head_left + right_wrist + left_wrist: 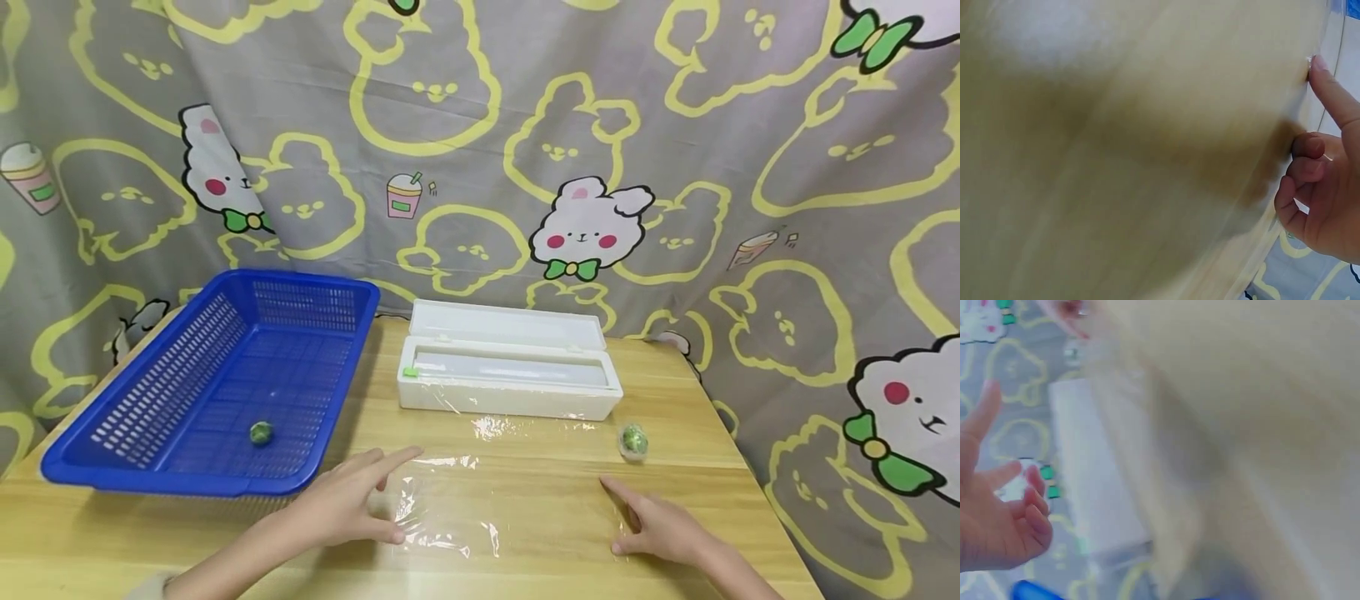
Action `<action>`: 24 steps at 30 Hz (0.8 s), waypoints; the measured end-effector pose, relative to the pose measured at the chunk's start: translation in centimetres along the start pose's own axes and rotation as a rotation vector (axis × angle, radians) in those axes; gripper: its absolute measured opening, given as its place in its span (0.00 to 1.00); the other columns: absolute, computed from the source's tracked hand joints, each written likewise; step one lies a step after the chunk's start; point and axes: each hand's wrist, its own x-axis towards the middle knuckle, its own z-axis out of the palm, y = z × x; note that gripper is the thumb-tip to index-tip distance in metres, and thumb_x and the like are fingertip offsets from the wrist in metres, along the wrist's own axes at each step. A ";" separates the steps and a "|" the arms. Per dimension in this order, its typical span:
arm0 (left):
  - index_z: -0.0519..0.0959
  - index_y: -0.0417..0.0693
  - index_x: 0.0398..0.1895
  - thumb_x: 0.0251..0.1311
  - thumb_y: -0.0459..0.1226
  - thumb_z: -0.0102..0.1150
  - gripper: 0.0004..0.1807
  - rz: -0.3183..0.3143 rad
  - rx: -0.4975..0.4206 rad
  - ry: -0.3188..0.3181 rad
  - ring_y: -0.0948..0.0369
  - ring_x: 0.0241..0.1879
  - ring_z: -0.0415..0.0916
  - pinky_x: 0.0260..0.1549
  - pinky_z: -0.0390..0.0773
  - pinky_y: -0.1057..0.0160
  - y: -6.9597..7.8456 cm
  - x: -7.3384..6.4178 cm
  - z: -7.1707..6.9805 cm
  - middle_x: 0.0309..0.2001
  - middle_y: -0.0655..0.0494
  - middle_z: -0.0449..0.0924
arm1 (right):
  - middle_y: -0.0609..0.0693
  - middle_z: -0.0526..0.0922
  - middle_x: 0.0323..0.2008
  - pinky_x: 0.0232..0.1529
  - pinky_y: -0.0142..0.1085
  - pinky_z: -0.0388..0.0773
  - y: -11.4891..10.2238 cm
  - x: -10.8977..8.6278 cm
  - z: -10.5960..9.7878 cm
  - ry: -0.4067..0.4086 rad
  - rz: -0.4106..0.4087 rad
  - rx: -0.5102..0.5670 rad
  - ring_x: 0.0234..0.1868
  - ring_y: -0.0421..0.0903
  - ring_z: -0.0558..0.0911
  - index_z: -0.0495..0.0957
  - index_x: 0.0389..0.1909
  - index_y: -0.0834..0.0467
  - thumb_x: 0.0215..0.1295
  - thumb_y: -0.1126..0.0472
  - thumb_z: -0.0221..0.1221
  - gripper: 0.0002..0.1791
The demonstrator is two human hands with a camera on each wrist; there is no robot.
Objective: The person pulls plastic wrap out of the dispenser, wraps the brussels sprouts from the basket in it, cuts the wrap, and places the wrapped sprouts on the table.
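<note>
A clear sheet of cling film (480, 500) stretches over the wooden table in front of the white dispenser box (510, 402), glinting along its creases. My left hand (337, 504) is at the film's left edge, its thumb and index finger spread apart. At the right edge is my right hand (667, 529), index finger extended and the other fingers loosely bent; its thumb (1329, 94) touches the film's edge in the right wrist view. Just beyond that hand sits a small green ball-shaped vegetable (634, 442), like a Brussels sprout, in clear film.
On the left stands a blue plastic basket (176, 483) with one more small green vegetable (261, 433) inside. The box's lid (506, 323) is up, with a film roll (510, 367) showing and a green slider (410, 372) at its left end. A patterned curtain (465, 167) hangs behind the table.
</note>
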 end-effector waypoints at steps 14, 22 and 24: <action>0.64 0.50 0.64 0.33 0.42 0.73 0.47 0.197 0.115 0.381 0.72 0.24 0.55 0.19 0.64 0.72 -3.0 -1.4 -9.0 0.28 0.65 0.64 | 0.36 0.62 0.14 0.17 0.25 0.55 0.2 0.2 -0.1 -0.021 -0.014 0.021 0.16 0.31 0.57 0.57 0.65 0.63 0.45 0.38 0.62 0.51; 0.62 0.51 0.65 0.39 0.35 0.71 0.45 0.163 0.083 0.332 0.71 0.23 0.54 0.17 0.59 0.72 -9.1 -2.4 -9.7 0.28 0.63 0.61 | 0.36 0.62 0.15 0.17 0.25 0.54 0.2 0.1 -0.1 -0.031 -0.021 0.034 0.16 0.31 0.56 0.57 0.65 0.64 0.46 0.38 0.62 0.51; 0.62 0.51 0.66 0.40 0.35 0.70 0.45 0.156 0.080 0.314 0.71 0.22 0.54 0.17 0.58 0.72 -10.3 -2.6 -9.6 0.28 0.62 0.61 | 0.36 0.62 0.14 0.17 0.25 0.53 0.1 0.0 -0.1 -0.034 -0.015 0.032 0.16 0.31 0.56 0.57 0.65 0.63 0.46 0.38 0.62 0.51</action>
